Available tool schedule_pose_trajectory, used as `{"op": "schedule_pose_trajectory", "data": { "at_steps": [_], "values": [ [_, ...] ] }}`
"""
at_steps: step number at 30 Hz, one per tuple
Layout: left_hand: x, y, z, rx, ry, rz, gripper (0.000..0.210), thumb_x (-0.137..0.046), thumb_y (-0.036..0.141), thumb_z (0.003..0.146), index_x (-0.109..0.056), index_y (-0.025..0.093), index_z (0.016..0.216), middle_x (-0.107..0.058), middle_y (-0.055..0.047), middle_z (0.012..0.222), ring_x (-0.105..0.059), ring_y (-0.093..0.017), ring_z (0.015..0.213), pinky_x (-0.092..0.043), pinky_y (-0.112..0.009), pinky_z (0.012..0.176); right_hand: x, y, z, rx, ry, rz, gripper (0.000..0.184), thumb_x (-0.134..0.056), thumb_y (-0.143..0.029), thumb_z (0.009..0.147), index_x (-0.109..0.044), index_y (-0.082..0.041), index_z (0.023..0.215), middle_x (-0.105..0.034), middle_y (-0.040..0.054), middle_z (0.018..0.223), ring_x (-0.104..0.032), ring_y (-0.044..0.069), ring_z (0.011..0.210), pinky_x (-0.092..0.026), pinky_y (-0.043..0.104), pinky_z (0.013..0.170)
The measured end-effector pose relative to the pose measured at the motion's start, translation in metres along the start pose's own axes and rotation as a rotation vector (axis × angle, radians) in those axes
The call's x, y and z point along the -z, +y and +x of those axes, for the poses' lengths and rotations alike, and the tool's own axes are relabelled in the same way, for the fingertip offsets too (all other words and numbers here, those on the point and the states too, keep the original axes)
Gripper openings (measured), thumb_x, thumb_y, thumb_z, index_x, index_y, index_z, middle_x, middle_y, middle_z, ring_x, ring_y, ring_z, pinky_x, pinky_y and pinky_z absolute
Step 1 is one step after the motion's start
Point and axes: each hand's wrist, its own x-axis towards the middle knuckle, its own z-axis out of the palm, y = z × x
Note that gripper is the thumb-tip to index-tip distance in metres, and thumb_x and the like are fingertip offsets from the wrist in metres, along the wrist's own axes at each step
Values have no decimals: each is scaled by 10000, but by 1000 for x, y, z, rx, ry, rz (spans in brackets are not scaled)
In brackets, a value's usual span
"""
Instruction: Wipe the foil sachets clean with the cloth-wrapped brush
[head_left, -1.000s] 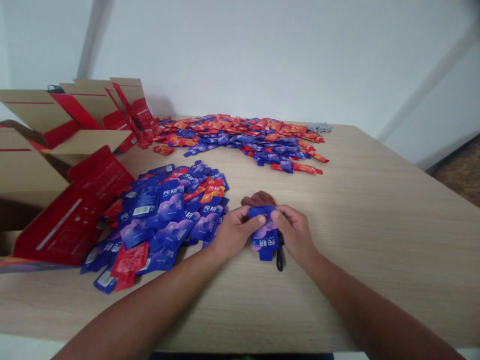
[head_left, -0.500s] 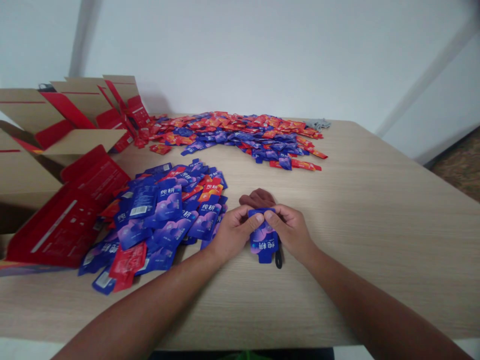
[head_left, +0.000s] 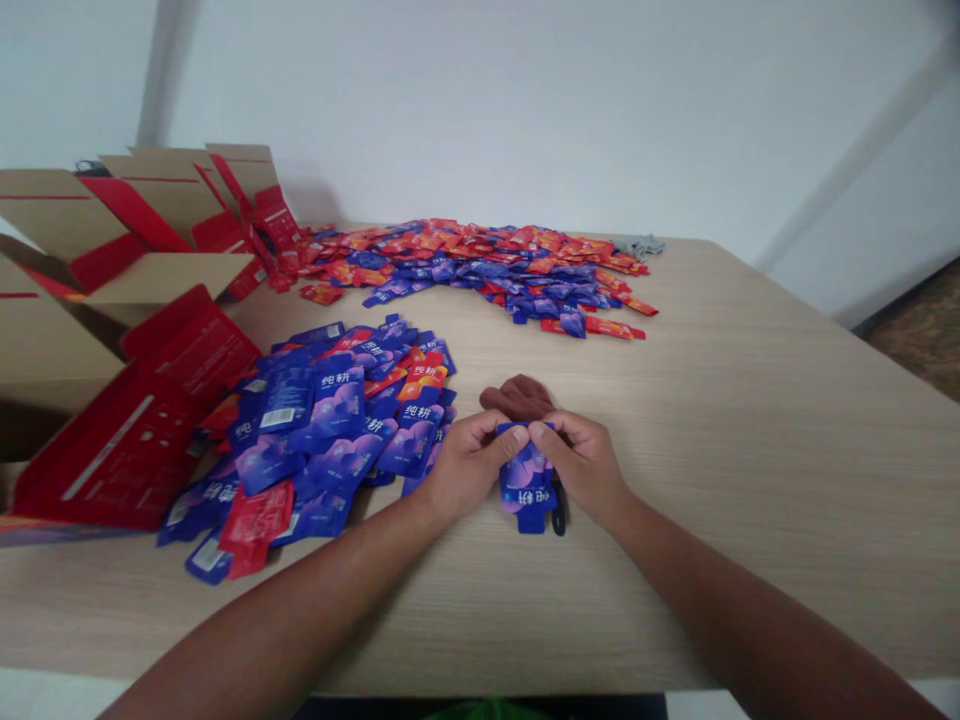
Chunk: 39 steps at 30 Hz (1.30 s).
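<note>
Both my hands meet over the middle of the table. They hold a small blue printed packet point(head_left: 529, 477) by its far edge. Its printing reads upside down from here, and a narrow tab points toward me. The thumb of my left hand point(head_left: 472, 455) presses on its left corner, while the thumb of my right hand point(head_left: 579, 455) presses on its right corner. My other fingers are underneath, mostly hidden. A crumpled brown fabric piece point(head_left: 517, 396) lies just beyond my fingertips. Partly under the packet, on its right, is a small flat black piece point(head_left: 559, 512).
On my left lies a heap of blue, red and orange packets point(head_left: 337, 405). Open cardboard boxes point(head_left: 120, 420) with red flaps stand beside it. A long pile of similar packets point(head_left: 480, 265) runs along the table's back, with grey material point(head_left: 641, 245) at its right end.
The near end of the packet has tipped slightly lower toward me. Both hands keep nearly the same place and grip. The piles and boxes have not changed.
</note>
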Motion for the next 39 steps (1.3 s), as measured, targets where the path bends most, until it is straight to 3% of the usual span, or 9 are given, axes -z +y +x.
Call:
{"op": "schedule_pose_trajectory", "data": {
  "at_steps": [10,25,33,39],
  "values": [
    [1,0,2,39,0,-13,458,-810,527,890,-599,173,690,-488,65,546,-389,-72,503,-312,-215,502,-1,3,0,-6,-2,-42,408,-719,-501,993,-670,-205,717,-658,-2,656,-552,124,567,-454,239,537],
    [5,0,4,93,12,29,554,-695,658,946,-557,186,691,-458,60,528,-386,-78,462,-254,-234,452,1,-3,0,-102,-12,23,452,-729,-599,957,-668,-210,736,-629,-18,614,-524,122,502,-431,238,460],
    [5,-3,6,110,33,39,542,-701,656,942,-556,186,714,-463,64,542,-377,-74,467,-259,-226,457,-3,-4,2,-136,46,-17,516,-752,-646,920,-624,-209,676,-607,-20,557,-525,115,457,-431,225,424],
    [5,-10,5,131,-58,6,555,-721,672,924,-553,184,718,-486,60,573,-385,-74,496,-261,-222,478,3,2,7,-194,161,15,540,-735,-702,911,-613,-220,702,-570,-36,502,-471,107,391,-361,216,356]
  ]
}}
